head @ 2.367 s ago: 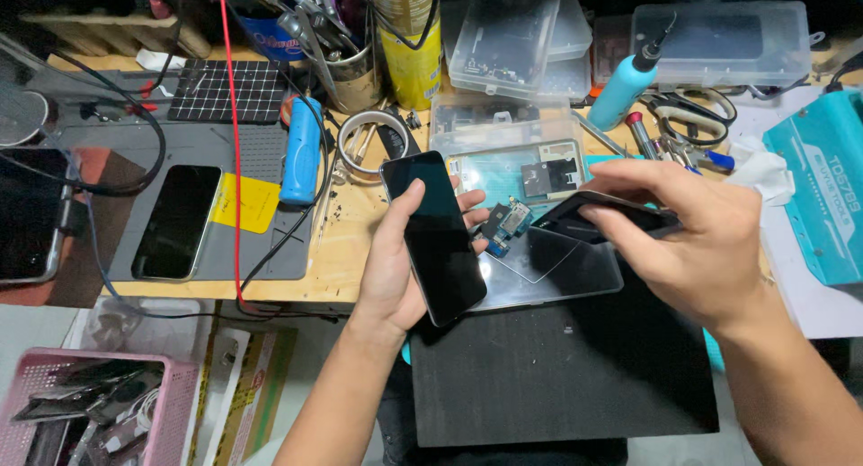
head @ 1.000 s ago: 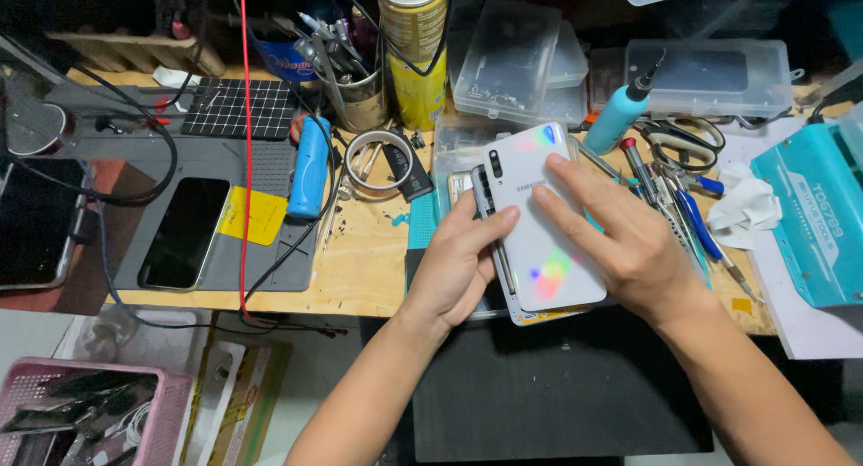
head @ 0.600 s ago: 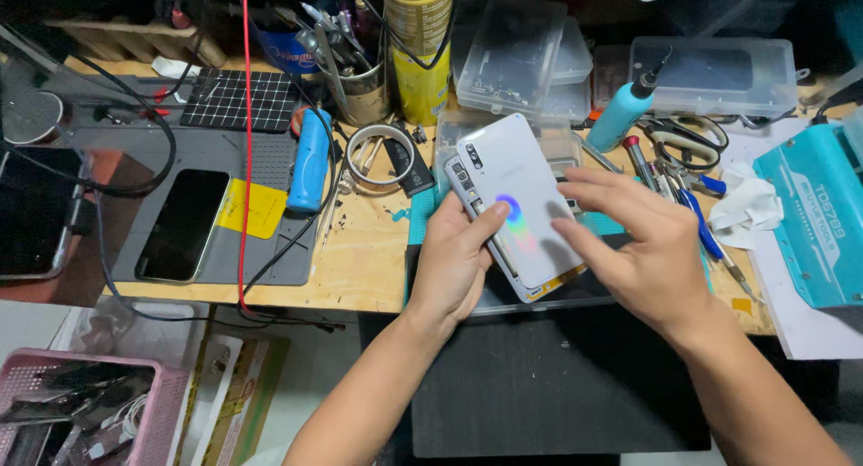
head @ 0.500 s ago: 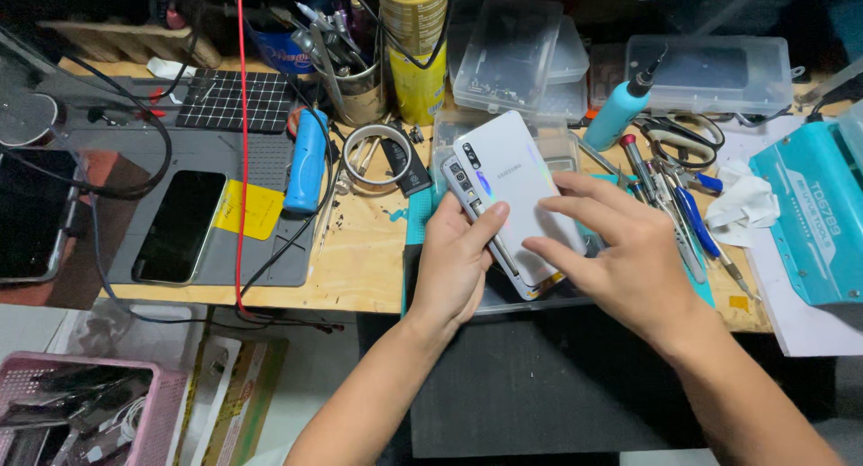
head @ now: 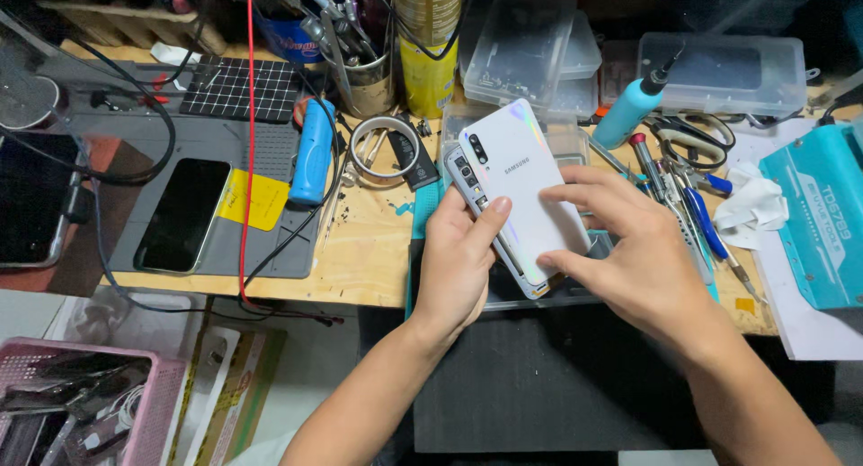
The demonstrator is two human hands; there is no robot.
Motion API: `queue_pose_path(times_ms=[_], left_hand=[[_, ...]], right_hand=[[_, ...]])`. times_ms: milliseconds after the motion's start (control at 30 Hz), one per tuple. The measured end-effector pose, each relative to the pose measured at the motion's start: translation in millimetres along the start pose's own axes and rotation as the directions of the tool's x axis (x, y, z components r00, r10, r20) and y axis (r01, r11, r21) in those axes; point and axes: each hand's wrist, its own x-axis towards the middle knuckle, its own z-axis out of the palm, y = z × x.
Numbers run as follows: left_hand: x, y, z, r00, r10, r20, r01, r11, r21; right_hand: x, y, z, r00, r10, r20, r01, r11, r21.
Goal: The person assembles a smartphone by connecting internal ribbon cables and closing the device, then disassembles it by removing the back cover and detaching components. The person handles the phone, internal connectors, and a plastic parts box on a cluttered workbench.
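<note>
Phone [head: 517, 183]: lying face down over the counter's [head: 360, 259] front edge, white glossy back showing rainbow sheen.
Handling: seeming light, stiff, slippery, fragile; best gripped by the long edges.
Left hand [head: 458, 264]: fingers gripping the phone's left edge.
Right hand [head: 629, 250]: fingers pinching its lower right corner.

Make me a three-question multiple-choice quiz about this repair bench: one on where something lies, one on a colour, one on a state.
1. Where is the dark-screened phone lying?
A. on the grey mat
B. in the pink basket
C. on the teal box

2. What colour is the back cover being handled?
A. black
B. white
C. red

3. How is the back cover held?
A. lying untouched
B. by one hand
C. by both hands

Answers: 1 A, it rests on the grey mat. 2 B, it is white with a rainbow sheen. 3 C, left hand and right hand both touch it.
</note>
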Motion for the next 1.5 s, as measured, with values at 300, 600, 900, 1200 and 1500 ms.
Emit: queue_pose_path(times_ms=[300, 600, 900, 1200, 1500], left_hand=[[-5.5, -1.2, 3.7, 1.0, 0.02, 0.009, -0.02, 1.0, -0.002], [-9.6, -2.1, 6.0, 0.996, -0.026, 0.082, 0.03, 0.998, -0.05], [-9.7, 10.4, 9.2, 0.994, -0.048, 0.102, 0.061, 0.99, -0.131], [-9.4, 6.6, 13.9, 0.995, -0.034, 0.09, 0.042, 0.995, -0.088], [-11.1, -1.2, 8.7, 0.997, -0.023, 0.077, 0.027, 0.998, -0.06]], right_hand=[[-5.9, -1.4, 7.0, 0.988, -0.062, -0.14, 0.047, 0.993, -0.111], [-3.3, -6.1, 11.8, 0.989, -0.087, -0.122, 0.069, 0.987, -0.143], [-5.7, -5.1, 4.2, 0.977, -0.173, -0.125, 0.149, 0.972, -0.184], [-7.0, -7.6, 7.0, 0.984, -0.163, -0.068, 0.146, 0.967, -0.209], [-8.7, -7.1, 5.6, 0.989, -0.141, -0.055, 0.129, 0.977, -0.172]])
